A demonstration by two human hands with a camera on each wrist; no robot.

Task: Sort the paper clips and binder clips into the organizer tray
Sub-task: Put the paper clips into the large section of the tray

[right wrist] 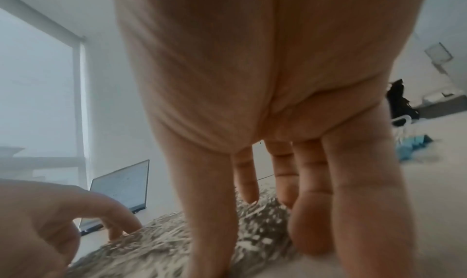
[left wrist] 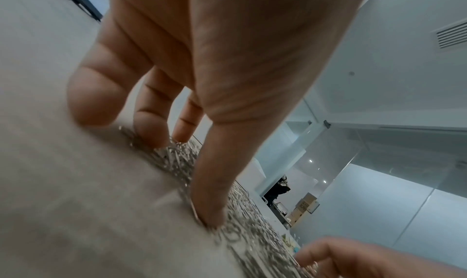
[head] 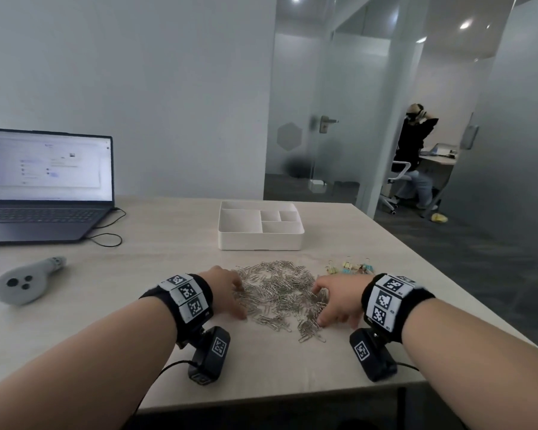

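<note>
A wide heap of silver paper clips (head: 280,293) lies on the table in front of me. My left hand (head: 230,293) rests at the heap's left edge, fingers spread and straight, tips touching the clips (left wrist: 182,162). My right hand (head: 330,302) stands at the heap's right edge the same way, fingertips down among the clips (right wrist: 265,218). Neither hand holds anything. A few small coloured binder clips (head: 350,268) lie just beyond my right hand. The white organizer tray (head: 260,240), with several empty compartments, sits farther back at the centre.
An open laptop (head: 44,187) with its cable stands at the back left. A grey handheld controller (head: 25,280) lies at the left. The table's right edge (head: 448,274) runs close to the binder clips. A person sits at a desk in the far room.
</note>
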